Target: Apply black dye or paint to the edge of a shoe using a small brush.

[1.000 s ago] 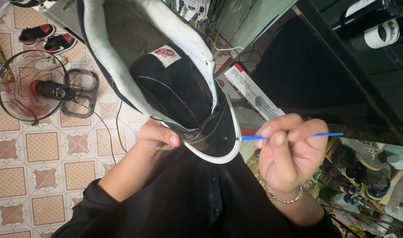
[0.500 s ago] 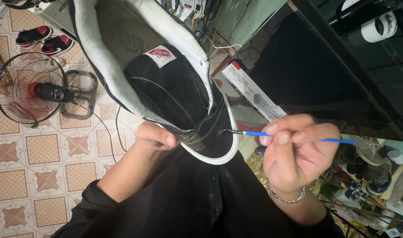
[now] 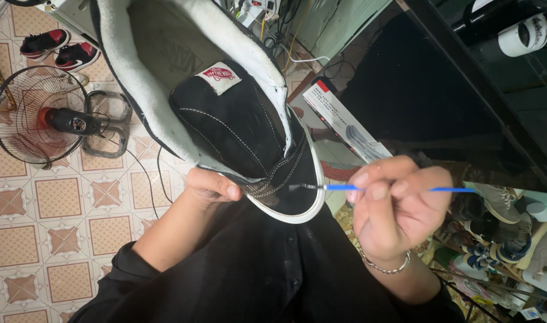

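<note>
A black high-top sneaker (image 3: 243, 137) with white stitching, a white rubber toe rim and a pale lining fills the upper middle, its toe pointing toward me. My left hand (image 3: 210, 185) grips it from below at the side of the toe, thumb on the black canvas. My right hand (image 3: 396, 209) pinches a thin blue-handled brush (image 3: 345, 187) between thumb and fingers. The brush's dark tip rests on the black upper just inside the white rim. A bracelet circles my right wrist.
A small floor fan (image 3: 43, 116) lies on the patterned tile floor at left, with a pair of red-and-black shoes (image 3: 58, 51) beyond it. A long white box (image 3: 345, 122) lies at centre right. Several shoes and bottles crowd the lower right beside dark shelving (image 3: 501, 90).
The brush tip has moved left from beside the toe rim onto the black upper. The sneaker sits slightly closer and more upright in view; my left grip is unchanged.
</note>
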